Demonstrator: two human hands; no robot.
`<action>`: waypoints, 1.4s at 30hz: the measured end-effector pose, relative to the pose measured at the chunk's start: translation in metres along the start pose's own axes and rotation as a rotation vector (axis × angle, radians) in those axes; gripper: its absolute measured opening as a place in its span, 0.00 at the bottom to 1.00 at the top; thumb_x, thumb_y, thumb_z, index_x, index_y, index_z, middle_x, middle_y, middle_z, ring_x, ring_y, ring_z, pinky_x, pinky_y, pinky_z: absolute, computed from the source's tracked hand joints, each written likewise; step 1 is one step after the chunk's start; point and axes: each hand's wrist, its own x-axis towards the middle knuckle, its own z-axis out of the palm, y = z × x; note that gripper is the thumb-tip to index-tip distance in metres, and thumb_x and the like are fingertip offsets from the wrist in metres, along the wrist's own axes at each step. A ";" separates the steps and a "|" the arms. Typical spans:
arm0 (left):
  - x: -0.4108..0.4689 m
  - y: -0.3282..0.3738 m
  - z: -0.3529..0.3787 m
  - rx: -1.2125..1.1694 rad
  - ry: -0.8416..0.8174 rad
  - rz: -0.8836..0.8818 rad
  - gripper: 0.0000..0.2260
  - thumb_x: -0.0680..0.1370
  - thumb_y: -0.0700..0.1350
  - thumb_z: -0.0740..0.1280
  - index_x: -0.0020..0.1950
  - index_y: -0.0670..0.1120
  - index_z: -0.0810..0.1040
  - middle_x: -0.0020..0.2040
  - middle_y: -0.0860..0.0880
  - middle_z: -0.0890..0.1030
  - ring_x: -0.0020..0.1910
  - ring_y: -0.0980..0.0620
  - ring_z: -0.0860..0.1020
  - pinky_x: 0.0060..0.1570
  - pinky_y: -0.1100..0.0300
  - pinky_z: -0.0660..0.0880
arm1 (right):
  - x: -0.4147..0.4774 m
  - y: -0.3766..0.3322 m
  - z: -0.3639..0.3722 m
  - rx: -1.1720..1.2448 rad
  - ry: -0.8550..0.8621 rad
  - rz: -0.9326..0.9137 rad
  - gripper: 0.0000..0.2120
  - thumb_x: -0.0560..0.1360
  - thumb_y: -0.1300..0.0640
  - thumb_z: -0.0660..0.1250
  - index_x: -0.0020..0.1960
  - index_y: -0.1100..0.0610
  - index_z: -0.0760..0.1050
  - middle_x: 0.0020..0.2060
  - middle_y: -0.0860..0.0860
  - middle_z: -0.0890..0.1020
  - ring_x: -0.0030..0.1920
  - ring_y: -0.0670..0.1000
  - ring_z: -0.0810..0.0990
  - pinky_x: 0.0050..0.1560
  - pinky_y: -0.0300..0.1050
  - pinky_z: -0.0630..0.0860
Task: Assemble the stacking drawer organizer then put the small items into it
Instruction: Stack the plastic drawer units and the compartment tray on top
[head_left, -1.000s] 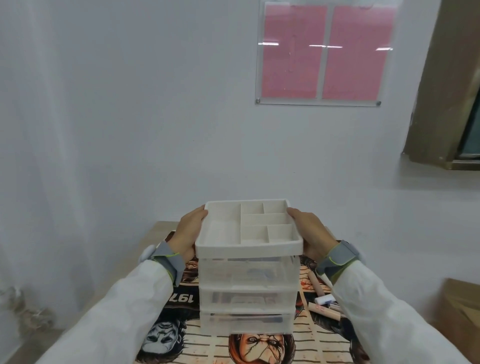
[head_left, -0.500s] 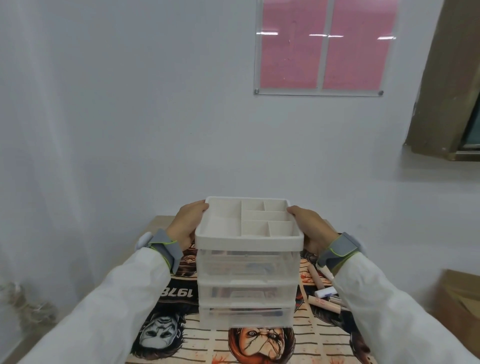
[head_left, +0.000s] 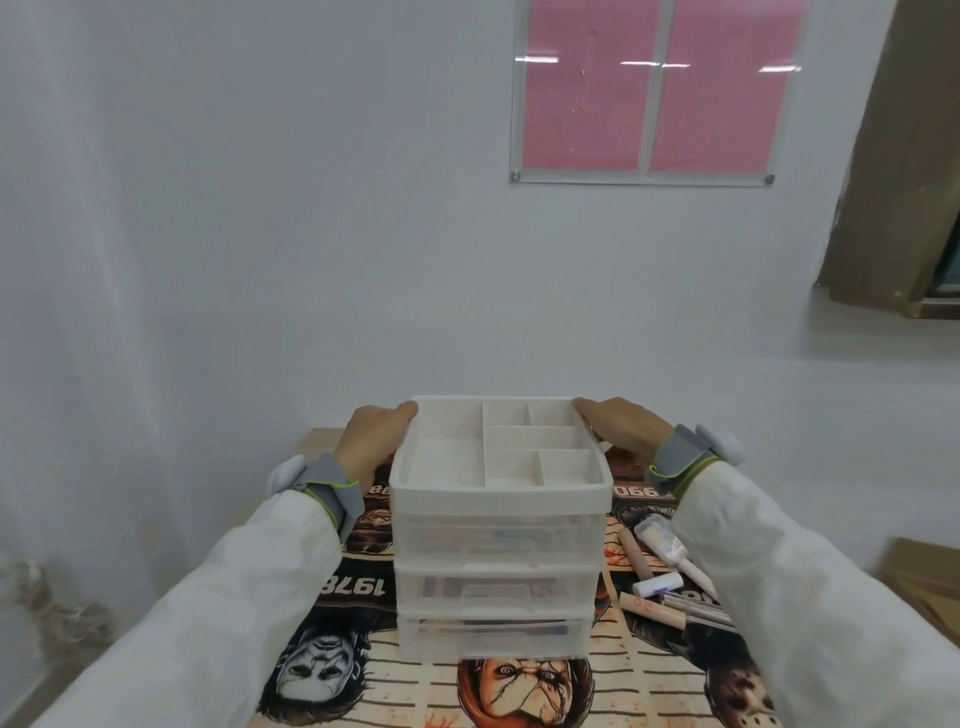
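Observation:
A stacking drawer organizer (head_left: 496, 566) stands upright on the table, with three clear drawers below a white divided top tray (head_left: 498, 488). My left hand (head_left: 371, 439) presses against the tray's left side. My right hand (head_left: 621, 428) holds the tray's right side. Small items lie to the right of the organizer: a clear tube (head_left: 662, 540), a pinkish stick (head_left: 635, 555), a small white cylinder (head_left: 657, 584) and a beige stick (head_left: 652, 609) beside some pens. Faint shapes show through the drawer fronts.
The table is covered by a printed cloth (head_left: 358, 587) with cartoon faces. A white wall rises right behind it. A cardboard box (head_left: 930, 587) sits at the far right, a tangle of rope (head_left: 57, 618) on the floor at the left.
Both hands have stayed on the top tray's sides. The view has tilted slightly, so the organizer sits a little lower and nearer; the stack itself has hardly shifted.

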 end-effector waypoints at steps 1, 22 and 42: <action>0.001 -0.001 0.000 0.006 0.001 0.003 0.14 0.79 0.52 0.67 0.47 0.41 0.78 0.45 0.40 0.83 0.43 0.43 0.81 0.46 0.53 0.75 | 0.005 0.001 0.000 -0.041 0.029 -0.016 0.23 0.84 0.44 0.53 0.47 0.61 0.75 0.43 0.56 0.78 0.38 0.54 0.75 0.39 0.45 0.71; 0.008 -0.028 0.012 -0.209 0.032 -0.028 0.24 0.73 0.61 0.70 0.52 0.39 0.83 0.49 0.39 0.85 0.42 0.43 0.82 0.46 0.50 0.76 | 0.028 0.032 0.038 0.778 -0.069 0.059 0.20 0.74 0.41 0.65 0.55 0.57 0.77 0.40 0.57 0.80 0.36 0.57 0.81 0.38 0.47 0.79; -0.096 -0.068 0.018 -0.299 -0.034 0.213 0.22 0.80 0.65 0.60 0.66 0.53 0.78 0.63 0.53 0.82 0.65 0.52 0.78 0.65 0.51 0.73 | -0.068 0.075 0.086 0.904 0.013 -0.142 0.35 0.73 0.25 0.62 0.70 0.45 0.77 0.64 0.47 0.83 0.65 0.51 0.81 0.72 0.59 0.71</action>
